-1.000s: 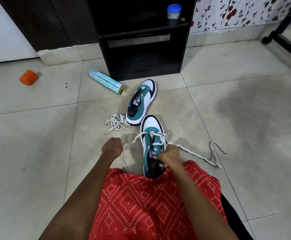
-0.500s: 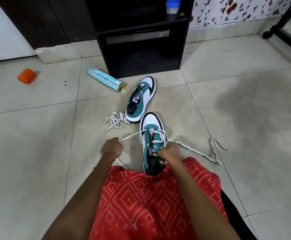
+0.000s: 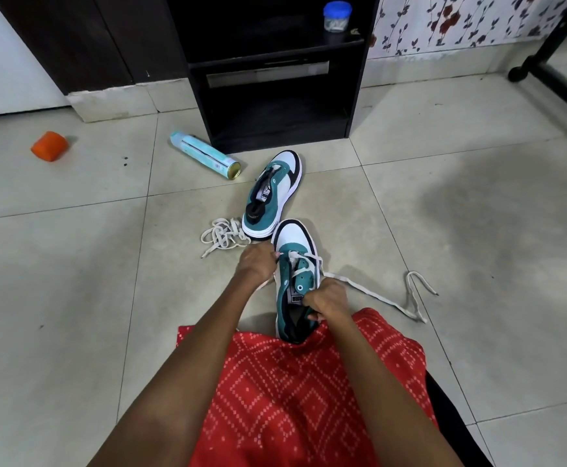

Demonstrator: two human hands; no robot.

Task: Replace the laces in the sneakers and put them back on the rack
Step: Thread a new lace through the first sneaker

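Observation:
A teal and white sneaker [image 3: 297, 244] rests against my lap, toe pointing away, with a white lace [image 3: 369, 291] threaded through its front eyelets. The lace's right end trails across the floor tiles. My right hand [image 3: 327, 299] grips the sneaker at its tongue and collar. My left hand [image 3: 256, 264] is closed on the lace at the sneaker's left eyelets. The second sneaker [image 3: 272, 193] lies unlaced on the floor just beyond. A loose white lace [image 3: 223, 235] is bundled beside its heel. The black rack [image 3: 275, 72] stands farther back.
A light blue spray can [image 3: 204, 155] lies on its side left of the rack. An orange object [image 3: 50, 145] sits far left on the tiles. A blue-lidded jar [image 3: 336, 15] stands on the rack's shelf. Black furniture legs [image 3: 551, 75] cross the right corner.
My left hand has moved right, from out beside the sneaker to its left eyelets, taking the lace end in with it. My right hand stays on the sneaker.

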